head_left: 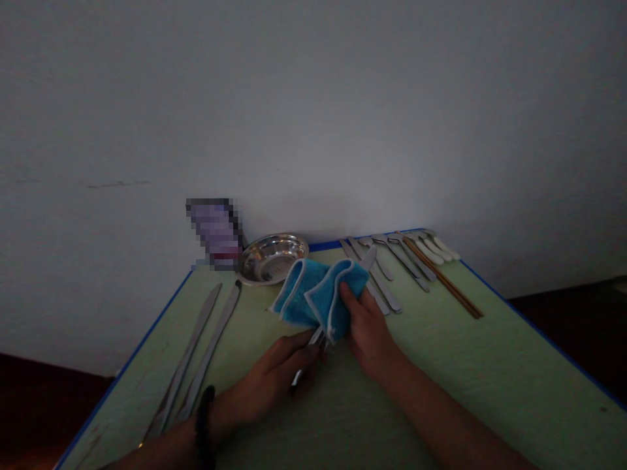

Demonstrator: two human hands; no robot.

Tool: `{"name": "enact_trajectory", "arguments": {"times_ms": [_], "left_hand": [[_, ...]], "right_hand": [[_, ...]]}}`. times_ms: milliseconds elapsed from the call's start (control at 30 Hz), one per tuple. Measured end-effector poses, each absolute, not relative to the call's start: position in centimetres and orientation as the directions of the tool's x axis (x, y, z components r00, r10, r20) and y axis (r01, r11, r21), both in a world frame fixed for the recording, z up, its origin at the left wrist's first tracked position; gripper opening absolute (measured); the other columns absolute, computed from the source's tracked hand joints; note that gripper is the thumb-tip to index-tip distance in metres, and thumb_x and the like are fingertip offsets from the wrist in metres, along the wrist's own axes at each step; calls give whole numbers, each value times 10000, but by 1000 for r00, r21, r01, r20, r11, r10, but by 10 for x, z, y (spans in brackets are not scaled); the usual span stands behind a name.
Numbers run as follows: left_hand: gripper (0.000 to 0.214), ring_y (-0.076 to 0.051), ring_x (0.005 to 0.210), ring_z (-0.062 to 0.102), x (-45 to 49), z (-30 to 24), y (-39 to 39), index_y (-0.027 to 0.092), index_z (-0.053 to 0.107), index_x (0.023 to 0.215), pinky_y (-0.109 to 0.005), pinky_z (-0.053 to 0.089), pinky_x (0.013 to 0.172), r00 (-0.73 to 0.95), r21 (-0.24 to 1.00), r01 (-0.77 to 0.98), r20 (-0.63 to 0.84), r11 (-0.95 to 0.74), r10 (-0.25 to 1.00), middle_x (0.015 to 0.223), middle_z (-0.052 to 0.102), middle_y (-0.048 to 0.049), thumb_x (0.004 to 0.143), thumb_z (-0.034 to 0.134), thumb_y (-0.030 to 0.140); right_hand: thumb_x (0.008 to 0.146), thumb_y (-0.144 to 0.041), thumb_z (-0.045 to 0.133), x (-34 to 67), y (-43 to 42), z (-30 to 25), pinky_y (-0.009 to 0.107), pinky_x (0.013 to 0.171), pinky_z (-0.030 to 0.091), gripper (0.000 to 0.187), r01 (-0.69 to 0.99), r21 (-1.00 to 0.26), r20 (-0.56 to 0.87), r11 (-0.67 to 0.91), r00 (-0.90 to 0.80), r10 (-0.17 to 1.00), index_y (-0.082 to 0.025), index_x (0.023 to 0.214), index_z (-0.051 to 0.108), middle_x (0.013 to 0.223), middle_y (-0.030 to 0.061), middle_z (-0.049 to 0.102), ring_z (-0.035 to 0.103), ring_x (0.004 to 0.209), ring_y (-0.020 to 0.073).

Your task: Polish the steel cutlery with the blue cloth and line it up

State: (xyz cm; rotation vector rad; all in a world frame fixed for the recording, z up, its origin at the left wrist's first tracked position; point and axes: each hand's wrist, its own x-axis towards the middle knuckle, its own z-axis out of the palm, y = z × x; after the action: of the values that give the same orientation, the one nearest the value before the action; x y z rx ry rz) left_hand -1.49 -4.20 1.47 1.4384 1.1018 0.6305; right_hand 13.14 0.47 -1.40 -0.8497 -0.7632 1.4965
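Note:
My left hand (274,378) is closed round the handle end of a metal utensil (307,356) that lies low over the green table (490,385). My right hand (369,329) grips a blue cloth with a white hem (313,294), folded over the utensil's upper part. The utensil's far tip (368,256) pokes out beyond the cloth. A dark band sits on my left wrist.
Two long metal knives (196,356) lie at the left of the table. A round metal dish (273,258) stands at the back by the wall, beside a blurred packet (215,232). Several spoons, knives and a pair of brown chopsticks (443,277) lie at the back right.

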Motion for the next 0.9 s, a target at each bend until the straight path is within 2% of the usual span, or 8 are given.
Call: {"name": "enact_trajectory", "arguments": {"times_ms": [100, 167, 267, 367, 533, 667, 767, 900], "left_hand": [[287, -101, 480, 398, -15, 10, -44, 179, 555, 789, -204, 357, 481, 441, 957, 271, -218, 103, 871, 555, 459, 43, 880, 449, 429], [301, -93, 488, 361, -14, 8, -44, 177, 537, 822, -195, 323, 460, 419, 961, 254, -210, 108, 883, 578, 433, 49, 890, 430, 450], [334, -84, 476, 322, -13, 4, -44, 179, 498, 816, -189, 284, 426, 378, 962, 234, -221, 138, 899, 580, 384, 63, 894, 396, 487], [374, -80, 470, 324, -13, 2, -43, 184, 456, 742, -189, 284, 427, 374, 965, 230, -208, 126, 904, 562, 369, 69, 878, 393, 527], [337, -77, 471, 330, -14, 1, -44, 182, 458, 764, -187, 282, 425, 393, 969, 215, -200, 122, 898, 565, 385, 66, 897, 393, 484], [301, -74, 462, 318, -13, 2, -45, 187, 447, 791, -183, 272, 407, 355, 976, 119, -213, 182, 910, 577, 373, 72, 898, 403, 465], [313, -77, 479, 328, -12, 5, -45, 195, 427, 765, -182, 274, 413, 285, 968, 82, -251, 238, 925, 608, 369, 68, 868, 433, 490], [313, -107, 574, 414, -12, 11, -45, 183, 480, 729, -211, 366, 536, 309, 932, 349, -213, 98, 927, 627, 426, 44, 890, 414, 444]], "right_hand": [[699, -425, 679, 140, 11, -9, 301, 811, 458, 422, -509, -860, -73, -47, 32, 997, -287, 1070, 534, 961, -23, 654, 605, 851, 150], [690, -425, 687, 140, 12, -6, 306, 812, 460, 422, -532, -844, -89, -73, 4, 996, -286, 1064, 547, 945, -22, 664, 607, 860, 158], [776, -507, 552, 134, 10, -3, 334, 840, 459, 350, -643, -717, -221, -270, -158, 962, -227, 973, 623, 924, 19, 688, 613, 912, 187], [820, -457, 496, 128, 7, -3, 357, 852, 463, 321, -691, -587, -298, -421, -299, 907, -183, 830, 661, 846, 51, 706, 621, 928, 208], [804, -394, 564, 138, 13, -4, 351, 888, 457, 238, -709, -639, -278, -297, -148, 949, -182, 843, 666, 860, 40, 714, 622, 950, 200], [848, -451, 481, 150, 21, 5, 353, 877, 473, 316, -788, -553, -312, -272, -107, 944, -202, 927, 659, 914, 35, 711, 625, 967, 192], [847, -459, 477, 153, 23, 12, 367, 861, 487, 315, -824, -516, -257, -234, -111, 960, -231, 967, 658, 895, 23, 715, 636, 950, 195], [819, -428, 522, 153, 23, 14, 368, 854, 493, 263, -831, -516, -209, -207, -112, 971, -249, 948, 665, 850, -2, 717, 648, 909, 194]]}}
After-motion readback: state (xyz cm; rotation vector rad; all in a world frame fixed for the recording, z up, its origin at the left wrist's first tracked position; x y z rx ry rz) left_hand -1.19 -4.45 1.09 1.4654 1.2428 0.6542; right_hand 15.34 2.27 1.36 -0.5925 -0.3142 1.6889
